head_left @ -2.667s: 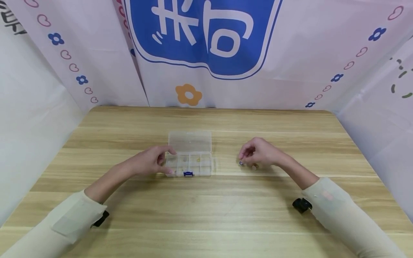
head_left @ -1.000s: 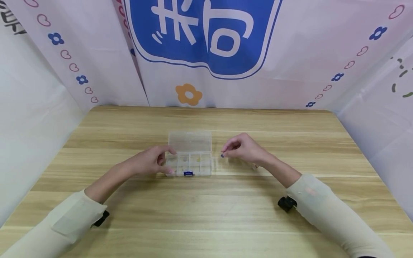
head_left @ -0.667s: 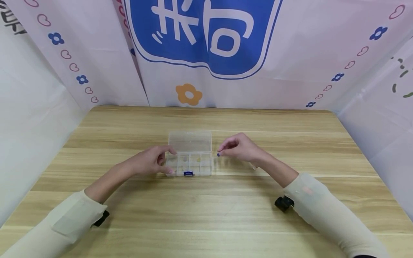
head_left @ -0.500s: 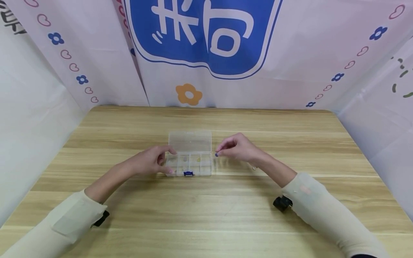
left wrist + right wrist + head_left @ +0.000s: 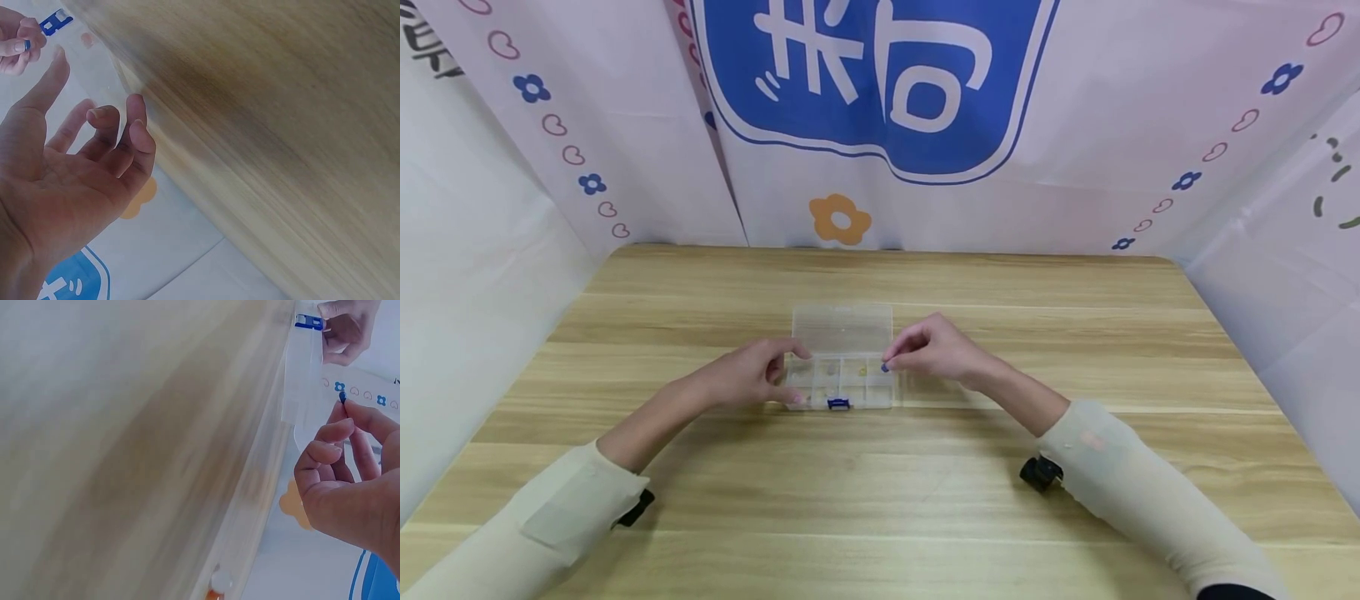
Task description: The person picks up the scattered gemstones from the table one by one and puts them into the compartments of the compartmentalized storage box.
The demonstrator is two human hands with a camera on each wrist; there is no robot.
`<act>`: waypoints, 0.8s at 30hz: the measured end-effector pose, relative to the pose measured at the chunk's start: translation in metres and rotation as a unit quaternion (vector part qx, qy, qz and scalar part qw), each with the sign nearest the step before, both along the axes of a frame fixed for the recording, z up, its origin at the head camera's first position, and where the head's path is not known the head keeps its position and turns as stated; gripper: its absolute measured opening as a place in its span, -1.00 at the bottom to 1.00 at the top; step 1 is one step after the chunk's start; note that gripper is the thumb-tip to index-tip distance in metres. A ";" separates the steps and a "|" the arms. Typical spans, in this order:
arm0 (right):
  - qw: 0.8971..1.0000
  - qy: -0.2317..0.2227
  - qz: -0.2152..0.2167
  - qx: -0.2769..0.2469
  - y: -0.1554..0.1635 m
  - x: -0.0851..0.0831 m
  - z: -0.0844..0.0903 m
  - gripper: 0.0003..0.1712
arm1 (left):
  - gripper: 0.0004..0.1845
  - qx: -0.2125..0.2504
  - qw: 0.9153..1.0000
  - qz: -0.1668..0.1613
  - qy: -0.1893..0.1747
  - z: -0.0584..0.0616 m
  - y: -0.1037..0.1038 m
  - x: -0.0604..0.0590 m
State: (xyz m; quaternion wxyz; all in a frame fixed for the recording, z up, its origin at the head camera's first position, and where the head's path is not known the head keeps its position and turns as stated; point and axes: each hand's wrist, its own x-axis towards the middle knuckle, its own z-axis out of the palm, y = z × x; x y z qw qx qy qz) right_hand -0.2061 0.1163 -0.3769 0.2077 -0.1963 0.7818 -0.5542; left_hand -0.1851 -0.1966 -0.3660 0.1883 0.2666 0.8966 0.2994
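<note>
A clear plastic compartment box lies on the table with its lid folded back and a blue latch at its front. My left hand spans the box's left end, thumb at the front corner and index finger at the back. In the head view my right hand pinches a small dark blue piece between thumb and index fingertip, over the back right compartment. A tiny yellow piece shows in the compartment to its left. The blue piece's exact kind is too small to make out.
The wooden table ends at a white printed cloth behind and at both sides. A small round whitish piece with orange sits low in the right wrist view.
My right hand has lifted the blue piece off the table on the right and carried it left, to over the box's right end. The left hand and box have stayed put.
</note>
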 end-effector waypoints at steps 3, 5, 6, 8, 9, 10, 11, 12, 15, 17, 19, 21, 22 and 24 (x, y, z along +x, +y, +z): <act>1.000 0.001 0.013 -0.002 -0.005 0.001 0.000 -0.92 | -0.36 0.000 1.000 0.001 -0.001 -0.001 0.000 0.000; 1.000 0.004 0.022 -0.002 -0.008 0.000 0.000 -0.93 | -0.36 0.000 1.000 0.002 -0.002 -0.001 0.000 0.000; 1.000 0.005 0.025 -0.003 -0.010 0.000 0.000 -0.93 | -0.36 0.000 1.000 0.002 -0.002 -0.001 0.000 0.000; 1.000 0.006 0.031 -0.001 -0.013 -0.001 -0.001 -0.94 | -0.36 0.000 1.000 0.002 -0.001 -0.001 0.000 0.000; 0.999 0.005 0.032 0.001 -0.014 -0.001 -0.001 -0.95 | -0.37 0.000 1.000 0.000 0.001 -0.001 0.000 -0.001; 0.999 0.003 0.034 0.003 -0.016 -0.001 -0.001 -0.95 | -0.37 0.000 1.000 0.000 0.002 -0.001 0.000 -0.001; 0.999 0.000 0.036 0.005 -0.018 -0.001 -0.001 -0.95 | -0.37 0.000 1.000 -0.001 0.005 -0.001 0.000 -0.001; 0.999 -0.002 0.037 0.008 -0.020 -0.001 0.000 -0.96 | -0.38 0.000 1.000 -0.002 0.006 -0.001 0.000 -0.001; 0.999 -0.008 0.036 0.020 -0.025 0.000 0.000 -0.96 | -0.39 0.002 1.000 -0.005 0.011 -0.003 -0.001 -0.002; 0.999 -0.009 0.036 0.027 -0.028 0.000 0.002 -0.96 | -0.39 0.003 1.000 -0.006 0.012 -0.003 -0.001 -0.003; 0.999 -0.007 0.033 0.033 -0.030 0.000 0.003 -0.96 | -0.39 0.005 1.000 -0.007 0.012 -0.004 -0.001 -0.003; 0.999 -0.006 0.032 0.037 -0.032 0.001 0.003 -0.96 | -0.39 0.005 1.000 -0.007 0.012 -0.004 -0.002 -0.004; 0.999 -0.007 0.032 0.038 -0.033 0.001 0.004 -0.96 | -0.39 0.006 1.000 -0.008 0.012 -0.004 -0.002 -0.004; 0.999 -0.007 0.032 0.043 -0.035 0.001 0.003 -0.96 | -0.39 0.008 1.000 -0.008 0.012 -0.004 -0.002 -0.004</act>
